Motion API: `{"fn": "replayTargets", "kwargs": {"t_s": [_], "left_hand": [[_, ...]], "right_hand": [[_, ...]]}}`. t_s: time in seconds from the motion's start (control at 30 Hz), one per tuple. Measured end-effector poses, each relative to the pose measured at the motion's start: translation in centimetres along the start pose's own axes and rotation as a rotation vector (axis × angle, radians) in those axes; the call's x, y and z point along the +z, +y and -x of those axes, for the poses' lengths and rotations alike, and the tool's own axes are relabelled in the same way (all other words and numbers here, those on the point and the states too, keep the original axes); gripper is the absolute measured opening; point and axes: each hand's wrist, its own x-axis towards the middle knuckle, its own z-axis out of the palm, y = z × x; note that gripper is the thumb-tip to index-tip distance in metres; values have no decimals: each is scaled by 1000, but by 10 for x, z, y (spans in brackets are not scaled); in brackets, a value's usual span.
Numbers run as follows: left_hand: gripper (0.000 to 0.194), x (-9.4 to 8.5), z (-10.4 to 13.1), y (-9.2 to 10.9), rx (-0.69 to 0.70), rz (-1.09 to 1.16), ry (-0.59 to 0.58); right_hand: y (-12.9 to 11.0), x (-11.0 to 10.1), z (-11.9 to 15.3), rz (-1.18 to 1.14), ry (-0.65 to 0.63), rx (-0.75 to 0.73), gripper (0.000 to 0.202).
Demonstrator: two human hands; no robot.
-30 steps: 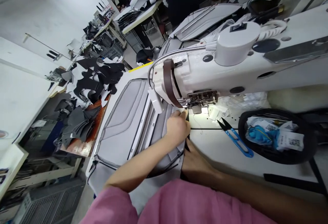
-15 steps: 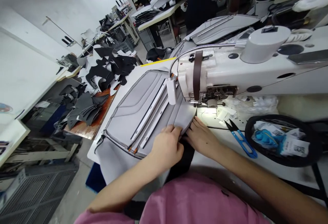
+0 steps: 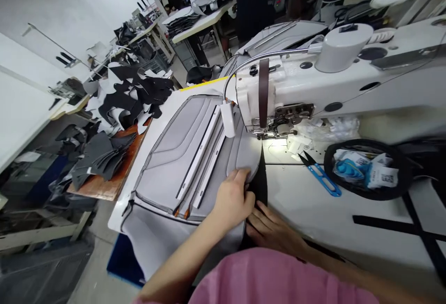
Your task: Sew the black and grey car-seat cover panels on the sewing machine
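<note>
A grey padded seat cover (image 3: 181, 141) with stitched curves and two white strips lies on the machine table, its right edge at the foot of the white sewing machine (image 3: 299, 86). Along that edge, my left hand (image 3: 235, 197) is closed, fingers curled over the cover. Black fabric (image 3: 258, 183) runs from under the machine's foot down beside the cover. Lower and nearer my body, my right hand (image 3: 272, 227) pinches this black fabric; its fingertips are partly hidden at the fabric's edge.
Blue thread snips (image 3: 322, 176) and a black-rimmed basket (image 3: 400, 174) with small packets lie to the right. A lamp (image 3: 228, 120) hangs over the cover. Dark cut pieces (image 3: 104, 155) are piled at left. A person (image 3: 251, 7) stands behind the machine.
My right hand has slid from beside the machine's foot down along the black fabric toward my body, exposing more of it. My left hand stays on the cover's edge. The view has shifted.
</note>
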Motion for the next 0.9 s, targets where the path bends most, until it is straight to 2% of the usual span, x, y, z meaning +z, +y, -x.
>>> {"fn": "replayTargets", "kwargs": {"t_s": [0.1, 0.23, 0.37, 0.53, 0.67, 0.77, 0.83, 0.9], "left_hand": [[57, 5, -2, 5, 0, 31, -17], [60, 22, -3, 13, -30, -23, -40], [60, 37, -6, 9, -63, -51, -28], [59, 38, -23, 12, -71, -33, -19], [56, 31, -38, 14, -76, 7, -7], [53, 15, -45, 8, -38, 150, -16], [51, 0, -48, 6, 6, 228, -37], [46, -17, -51, 7, 51, 235, -62]], "right_hand": [[-1, 12, 6, 120, 21, -52, 35], [-8, 25, -3, 71, -62, 36, 50], [-6, 16, -3, -23, -174, 20, 49], [12, -3, -5, -76, -191, 49, 46], [33, -17, -9, -163, -237, 32, 43], [54, -29, -7, -268, -220, 28, 34], [70, -36, -12, -264, -147, 129, 39], [86, -38, -28, -168, -70, 309, 49]]}}
